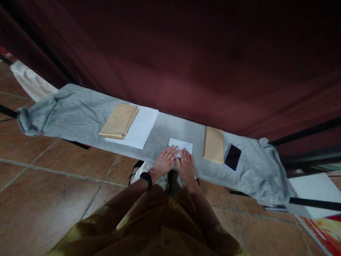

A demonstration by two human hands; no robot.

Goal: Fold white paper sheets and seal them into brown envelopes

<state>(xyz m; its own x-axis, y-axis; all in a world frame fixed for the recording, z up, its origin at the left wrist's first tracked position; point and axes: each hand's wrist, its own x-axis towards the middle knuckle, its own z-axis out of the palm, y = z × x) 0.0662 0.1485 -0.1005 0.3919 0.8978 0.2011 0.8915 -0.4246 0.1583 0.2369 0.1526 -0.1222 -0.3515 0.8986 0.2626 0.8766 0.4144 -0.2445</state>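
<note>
A small white sheet of paper (181, 142), perhaps folded, lies on the grey cloth in the middle. My left hand (165, 160) rests flat on its left part, fingers stretched out. Beside it my right hand (185, 165) presses flat on the paper's right part, fingers also straight. The thumbs nearly meet, and the lower part of the paper is hidden under both hands. To the left, brown envelopes (118, 121) are stacked partly on top of larger white sheets (144, 126). More brown envelopes (214, 145) lie to the right of my right hand.
A phone (232, 157) with a dark screen lies right of the envelopes. The grey cloth (77, 113) covers a narrow bench and bunches at both ends. A dark red curtain (170, 64) hangs along the far edge. Papers (319, 192) sit low at the right.
</note>
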